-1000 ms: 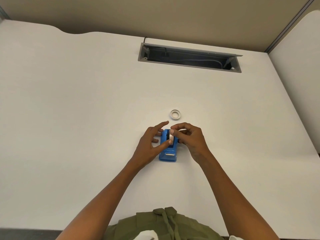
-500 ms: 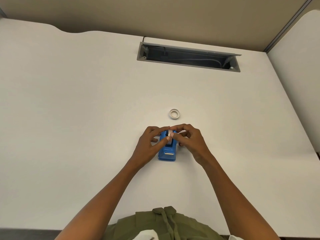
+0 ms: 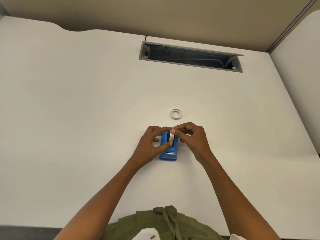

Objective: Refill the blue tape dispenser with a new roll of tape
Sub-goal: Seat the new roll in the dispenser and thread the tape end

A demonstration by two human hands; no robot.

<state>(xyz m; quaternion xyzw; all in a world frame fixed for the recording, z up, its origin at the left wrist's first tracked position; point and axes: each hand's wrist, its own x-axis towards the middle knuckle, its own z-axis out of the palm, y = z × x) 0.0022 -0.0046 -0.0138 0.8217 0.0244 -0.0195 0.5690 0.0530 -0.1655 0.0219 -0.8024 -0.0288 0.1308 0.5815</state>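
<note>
The blue tape dispenser [image 3: 168,152] lies flat on the white desk [image 3: 86,118], its metal cutter facing me. A pale roll of tape [image 3: 171,137] stands on edge in the dispenser's slot. My left hand [image 3: 150,144] wraps the dispenser's left side, thumb pressed on the roll's near edge. My right hand [image 3: 194,139] pinches the top of the roll with thumb and forefinger from the right. A small white empty tape core [image 3: 176,113] lies on the desk just beyond my hands.
A grey cable tray [image 3: 190,57] with its lid open is set into the desk at the back. A beige partition wall runs behind the desk, and a second white desk [image 3: 301,66] adjoins on the right. My green garment shows at the bottom edge.
My left fingers curled in from a spread pose to close round the dispenser's far end. The roll sits lower in the slot, with both hands tighter around it.
</note>
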